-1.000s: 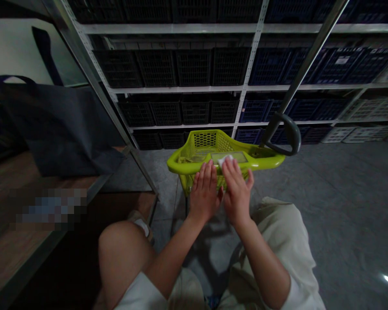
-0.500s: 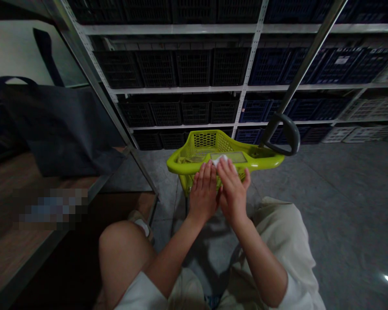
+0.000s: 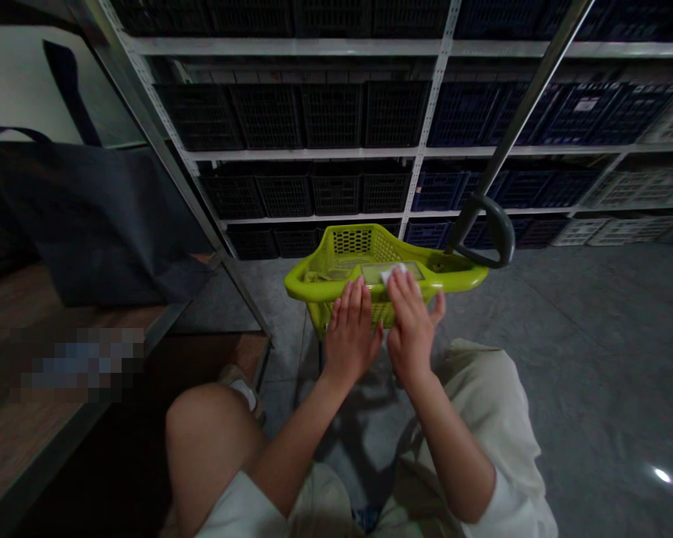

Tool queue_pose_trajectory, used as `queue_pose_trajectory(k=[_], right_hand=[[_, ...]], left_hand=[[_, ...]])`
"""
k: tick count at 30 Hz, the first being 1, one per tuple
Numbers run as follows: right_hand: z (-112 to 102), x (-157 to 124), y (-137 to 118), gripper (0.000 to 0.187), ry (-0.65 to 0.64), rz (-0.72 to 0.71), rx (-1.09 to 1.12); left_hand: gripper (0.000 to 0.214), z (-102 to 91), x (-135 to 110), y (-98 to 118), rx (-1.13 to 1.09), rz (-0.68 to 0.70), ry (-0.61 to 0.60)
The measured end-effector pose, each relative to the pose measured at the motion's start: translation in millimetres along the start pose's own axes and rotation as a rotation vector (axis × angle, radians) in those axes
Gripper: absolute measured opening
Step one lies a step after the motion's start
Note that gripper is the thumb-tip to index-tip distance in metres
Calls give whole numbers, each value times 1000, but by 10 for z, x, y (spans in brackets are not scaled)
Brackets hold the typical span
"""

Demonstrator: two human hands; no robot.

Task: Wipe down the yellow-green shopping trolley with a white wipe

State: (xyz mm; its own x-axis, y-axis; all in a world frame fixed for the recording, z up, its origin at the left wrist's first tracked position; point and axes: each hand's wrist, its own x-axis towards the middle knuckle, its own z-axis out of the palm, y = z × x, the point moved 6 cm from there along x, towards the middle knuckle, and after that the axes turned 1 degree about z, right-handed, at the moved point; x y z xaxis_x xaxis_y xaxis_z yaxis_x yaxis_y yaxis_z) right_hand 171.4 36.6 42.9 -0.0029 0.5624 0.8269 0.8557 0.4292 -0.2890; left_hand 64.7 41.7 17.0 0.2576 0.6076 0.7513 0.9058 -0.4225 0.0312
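A lime-green shopping cart (image 3: 458, 281) stands in front of my knees, with a honeycomb-holed basket and a clear flat panel (image 3: 372, 275) set into its near rim. My right hand (image 3: 413, 332) presses a crumpled white tissue (image 3: 392, 272) onto the right part of that panel, its fingers extended over it and the thumb held out to the side. Flat and empty, my left hand (image 3: 348, 340) rests its fingertips on the near rim, left of the right hand. The palms of both hands are hidden.
Shelving (image 3: 314, 155) with rows of dark crates (image 3: 333, 116) spans the back. A grey pole with a looped handle (image 3: 502, 232) rises at the cart's right. To the left, a dark bag (image 3: 112, 224) sits on a wooden-topped bench (image 3: 11, 463). Grey floor (image 3: 583, 359) lies right.
My right hand has slid the tissue rightward along the panel, away from my left hand. The left hand stays at the rim, and a gap now shows between the hands.
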Motion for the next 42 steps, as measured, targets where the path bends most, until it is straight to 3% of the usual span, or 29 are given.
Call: queue_pose_trajectory(k=[2,4,8,10,12,16,18,20,24,28,34,39,40,42], right_hand=[[64,3,-199,76,-92,-125,35],[32,8,-130,75,-93,-144,31],[-213,15,480,71,152,98,-58],[-267,2,603,71,216,194,-88],[-201,15,438,73,148,147,-74],[25,30,-173,74,-101,-120,15],[23,41,-207,73,-114,-162,25],[-65,63,16,72,-58,-130,-2],[-355,107,733,63,138,-9,-94],[-442,164,1034,57,131,-12,-99],[-344,251,877,55,78,-78,-40],[-182,284,598,57,-7,-94,-3],[-149,289,537,57,-18,-89,-5],[-85,301,425,57,-40,-82,-8]], left_hand=[[72,-3,-4,-20,5,-2,0],[73,-20,-6,-34,-4,6,-1],[73,-35,-3,-17,-23,25,-14],[74,-25,0,2,-28,20,-10],[76,-11,0,11,-33,8,1],[72,-7,-6,-27,-11,-11,9],[71,-28,-7,-56,18,6,6],[72,-54,-4,-75,44,37,4],[75,-80,14,-107,70,86,8],[75,-50,34,-157,71,153,-8],[76,-17,100,-363,14,124,-2],[77,-145,371,-459,36,-123,84],[80,-148,440,-419,40,-115,65],[81,-86,554,-252,29,61,-38]])
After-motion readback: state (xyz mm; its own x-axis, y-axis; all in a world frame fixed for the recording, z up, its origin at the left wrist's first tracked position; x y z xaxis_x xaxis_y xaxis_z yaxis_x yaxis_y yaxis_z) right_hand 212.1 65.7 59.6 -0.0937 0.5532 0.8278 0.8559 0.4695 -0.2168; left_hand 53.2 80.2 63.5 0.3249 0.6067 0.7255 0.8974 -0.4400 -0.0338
